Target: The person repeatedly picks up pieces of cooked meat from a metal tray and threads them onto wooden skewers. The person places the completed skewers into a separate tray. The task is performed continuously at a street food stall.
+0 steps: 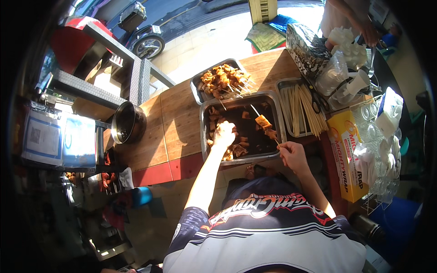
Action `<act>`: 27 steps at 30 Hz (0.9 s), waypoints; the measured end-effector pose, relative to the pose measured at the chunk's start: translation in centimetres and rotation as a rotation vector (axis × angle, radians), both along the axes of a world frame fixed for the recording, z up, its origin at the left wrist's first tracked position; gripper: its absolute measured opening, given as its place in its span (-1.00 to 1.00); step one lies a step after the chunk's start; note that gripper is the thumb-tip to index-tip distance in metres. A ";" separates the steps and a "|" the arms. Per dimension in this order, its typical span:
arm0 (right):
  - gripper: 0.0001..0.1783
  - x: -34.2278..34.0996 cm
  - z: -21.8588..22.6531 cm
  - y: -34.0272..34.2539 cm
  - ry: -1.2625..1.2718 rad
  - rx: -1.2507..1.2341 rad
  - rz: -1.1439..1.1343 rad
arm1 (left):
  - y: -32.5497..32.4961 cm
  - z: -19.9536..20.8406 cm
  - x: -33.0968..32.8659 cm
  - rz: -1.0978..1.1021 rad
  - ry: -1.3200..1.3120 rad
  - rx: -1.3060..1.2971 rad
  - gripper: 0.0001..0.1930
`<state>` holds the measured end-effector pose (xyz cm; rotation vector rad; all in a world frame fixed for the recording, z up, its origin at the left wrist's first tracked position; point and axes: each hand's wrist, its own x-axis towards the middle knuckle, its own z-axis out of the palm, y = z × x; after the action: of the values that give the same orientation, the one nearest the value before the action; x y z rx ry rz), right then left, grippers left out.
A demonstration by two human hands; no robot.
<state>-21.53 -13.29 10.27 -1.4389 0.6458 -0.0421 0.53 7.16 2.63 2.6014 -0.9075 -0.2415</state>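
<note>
My left hand reaches into a large metal tray of brown food pieces in dark sauce, its fingers closed around a piece. My right hand pinches the lower end of a thin wooden skewer that slants up over the same tray with orange-brown pieces threaded on it. A second metal tray behind it holds a heap of finished skewers. A third tray to the right holds several bare wooden skewers.
A dark pot stands at the left on the wooden counter. A yellow box of wrap, plastic bags and a rack of glasses crowd the right. Another person's arm shows at the top right.
</note>
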 end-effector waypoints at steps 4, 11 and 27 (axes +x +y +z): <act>-0.85 -0.6 -0.1 -0.3 0.014 0.047 -0.003 | -0.9 0.2 1.1 0.261 0.197 -0.388 -0.75; -0.86 -1.4 0.7 0.1 0.061 -0.003 0.191 | -1.7 -0.2 3.1 0.590 1.138 -1.118 -0.78; -0.85 -1.6 1.3 0.6 0.051 -0.005 0.225 | -1.7 3.3 1.9 0.405 0.941 -0.986 -0.76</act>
<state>-23.10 -12.72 11.59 -1.5135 0.5222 0.1699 2.42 5.45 5.90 1.4140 -0.0675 -0.6281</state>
